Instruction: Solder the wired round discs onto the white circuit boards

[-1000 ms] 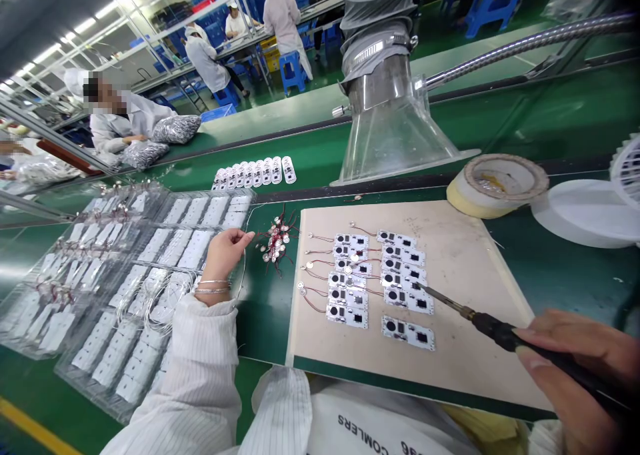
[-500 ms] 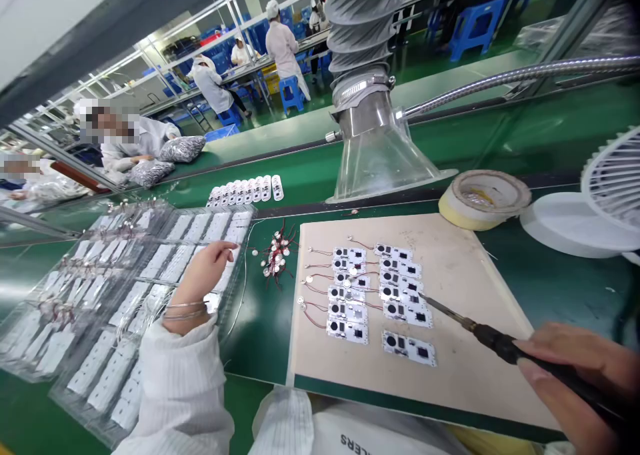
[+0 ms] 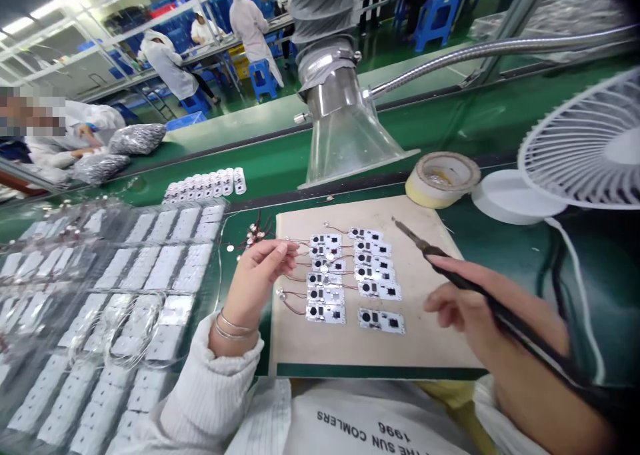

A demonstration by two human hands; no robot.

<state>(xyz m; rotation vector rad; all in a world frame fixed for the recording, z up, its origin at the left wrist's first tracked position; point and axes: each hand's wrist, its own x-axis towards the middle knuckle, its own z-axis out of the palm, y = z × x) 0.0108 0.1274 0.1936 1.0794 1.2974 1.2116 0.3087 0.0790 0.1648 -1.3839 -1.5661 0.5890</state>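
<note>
My right hand [image 3: 505, 315] grips a soldering iron [image 3: 480, 285], its tip raised above the beige mat [image 3: 430, 351], apart from the circuit boards. My left hand [image 3: 257, 275] is at the mat's left edge, thumb and fingers pinched together; what they hold, if anything, I cannot make out. Two columns of small white circuit boards lie on the mat, among them a left-column board [image 3: 326, 312] and a separate lower-right board [image 3: 381, 320]. Thin red wires with small round discs [image 3: 281, 293] run from several boards. Behind my left fingers, a pile of wired discs [image 3: 255, 233] is partly hidden.
Clear trays [image 3: 173, 308] of white panels cover the left side, with a coiled white cable [image 3: 133, 335] on top. A fume hood [image 3: 350, 138], tape roll [image 3: 443, 178] and white fan [image 3: 590, 141] stand behind and right. A co-worker [image 3: 75, 131] sits far left.
My left hand has moved right from above the trays, past the disc pile, to the mat's edge. The soldering iron has lifted away from the right-column boards. The view has shifted right.
</note>
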